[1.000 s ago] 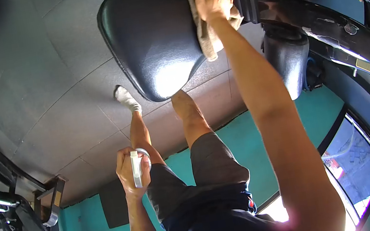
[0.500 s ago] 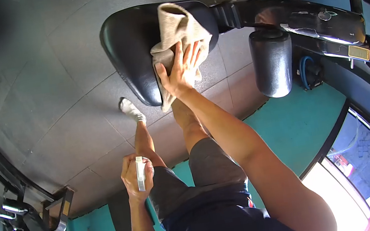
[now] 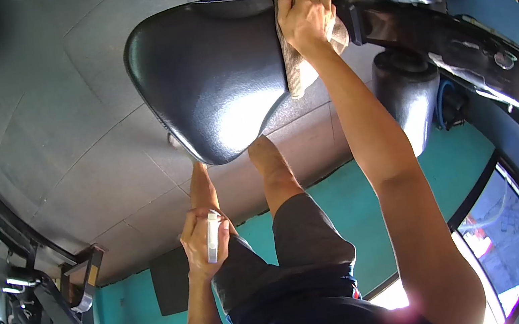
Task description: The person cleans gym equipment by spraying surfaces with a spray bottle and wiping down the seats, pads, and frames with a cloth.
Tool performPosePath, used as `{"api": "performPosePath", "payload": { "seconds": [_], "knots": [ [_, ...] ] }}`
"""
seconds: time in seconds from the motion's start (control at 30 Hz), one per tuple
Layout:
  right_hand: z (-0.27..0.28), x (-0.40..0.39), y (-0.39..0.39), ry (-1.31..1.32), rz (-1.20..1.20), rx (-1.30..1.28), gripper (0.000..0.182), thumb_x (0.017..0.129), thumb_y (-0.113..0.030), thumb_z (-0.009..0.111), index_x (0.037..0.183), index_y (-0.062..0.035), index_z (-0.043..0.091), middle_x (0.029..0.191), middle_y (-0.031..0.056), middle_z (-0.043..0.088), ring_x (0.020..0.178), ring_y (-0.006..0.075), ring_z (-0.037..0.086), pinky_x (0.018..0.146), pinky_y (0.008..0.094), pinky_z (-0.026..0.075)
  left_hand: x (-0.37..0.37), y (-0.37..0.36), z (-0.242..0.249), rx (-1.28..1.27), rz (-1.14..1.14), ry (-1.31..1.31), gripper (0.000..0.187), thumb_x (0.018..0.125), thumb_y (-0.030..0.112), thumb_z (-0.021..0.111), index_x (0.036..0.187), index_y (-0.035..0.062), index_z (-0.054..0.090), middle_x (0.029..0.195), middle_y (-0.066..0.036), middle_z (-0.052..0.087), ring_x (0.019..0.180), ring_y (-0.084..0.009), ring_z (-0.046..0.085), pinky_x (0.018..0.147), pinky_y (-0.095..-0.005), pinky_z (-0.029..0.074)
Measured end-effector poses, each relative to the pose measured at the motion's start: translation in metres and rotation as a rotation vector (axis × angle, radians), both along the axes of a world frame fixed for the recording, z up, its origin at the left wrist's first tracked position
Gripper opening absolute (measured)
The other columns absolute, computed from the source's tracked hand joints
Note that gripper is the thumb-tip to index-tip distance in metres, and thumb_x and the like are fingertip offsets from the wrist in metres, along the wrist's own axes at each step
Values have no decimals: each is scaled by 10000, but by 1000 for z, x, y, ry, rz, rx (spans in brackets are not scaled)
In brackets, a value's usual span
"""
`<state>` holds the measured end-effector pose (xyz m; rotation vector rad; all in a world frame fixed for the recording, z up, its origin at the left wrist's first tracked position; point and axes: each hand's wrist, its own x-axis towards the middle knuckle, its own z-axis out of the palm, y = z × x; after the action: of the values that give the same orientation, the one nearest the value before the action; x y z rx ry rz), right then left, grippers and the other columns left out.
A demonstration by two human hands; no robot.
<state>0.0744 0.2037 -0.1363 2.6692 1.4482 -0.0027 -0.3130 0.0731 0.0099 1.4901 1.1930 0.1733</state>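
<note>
A tan cloth lies bunched over the right end of a black padded seat. My right hand presses on the cloth with its fingers curled into it. Below and left of the seat, my left hand is closed round a white object, which looks like a bottle with its top towards the camera. Bright light reflects off the seat's lower part.
A black machine beam runs right from the seat, with roller pads on both sides. My legs stand below the seat, on grey floor tiles. More gym equipment is at the lower left; a window is at the lower right.
My right hand has moved right and up with the cloth to the seat's right end, its fingers now curled. More of the seat shows. My left hand has shifted slightly right.
</note>
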Motion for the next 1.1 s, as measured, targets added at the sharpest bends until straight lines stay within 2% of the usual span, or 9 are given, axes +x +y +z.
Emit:
{"api": "performPosePath", "payload": {
  "seconds": [0.17,0.3,0.5,0.73,0.8,0.87,0.93,1.0,1.1],
  "knots": [
    [22,-92,124,748,145,-449,573,928,-521,388,1122,-83,704,1205,229,648,1140,418,599,972,475,476,7,-10,2,29,77,-11,104,790,45,717,863,17,648,862,-149,604,754,-337,641,633,-393,527],
    [-16,-89,142,1259,440,-423,578,950,-548,476,1251,-91,663,1262,153,652,1197,326,589,1035,414,429,-4,-11,13,28,222,12,109,787,43,720,866,9,653,870,-152,604,762,-327,642,647,-386,524],
    [-20,14,110,992,78,-550,475,939,-496,552,1143,-107,735,1236,131,676,1188,249,597,1003,344,440,-17,-28,4,61,391,3,119,772,9,718,874,1,656,910,-163,603,742,-334,645,646,-381,519],
    [59,-214,155,435,461,-829,477,965,-417,510,1192,-20,648,1197,210,657,1137,364,608,948,404,471,-57,-49,-6,76,536,2,119,802,30,695,895,-20,642,928,-175,604,781,-329,631,699,-371,506],
    [59,-225,126,189,683,-694,460,875,-439,545,1048,-62,743,1119,127,712,1141,273,622,1008,476,435,-66,-50,-8,61,569,-29,116,816,50,688,894,-21,639,937,-176,604,805,-327,627,723,-375,506],
    [50,-231,59,-184,1060,-397,334,903,-290,521,1016,-77,752,1283,134,617,1346,388,424,1062,718,248,-67,-50,-12,69,539,-65,116,816,51,687,897,-18,641,946,-176,602,808,-328,629,726,-378,509],
    [43,-239,-15,-95,1050,-310,361,929,-243,492,1073,-1,718,1405,152,519,1443,416,268,1119,724,147,-75,-49,-12,80,503,-90,115,815,51,687,898,-15,644,953,-176,601,810,-329,630,728,-379,510],
    [42,-237,-83,431,869,-315,451,959,-158,444,1362,30,519,1585,128,301,1497,410,126,1207,559,201,-88,-48,-9,87,472,-95,113,813,49,685,900,-12,646,958,-177,601,811,-328,630,729,-378,510],
    [32,-207,-108,447,1125,37,621,889,-72,521,1494,-177,430,1635,133,184,1486,406,197,1059,448,465,-105,-48,-8,93,466,-81,113,809,48,685,895,-12,645,958,-179,602,809,-324,631,723,-377,512]
  ]
}}
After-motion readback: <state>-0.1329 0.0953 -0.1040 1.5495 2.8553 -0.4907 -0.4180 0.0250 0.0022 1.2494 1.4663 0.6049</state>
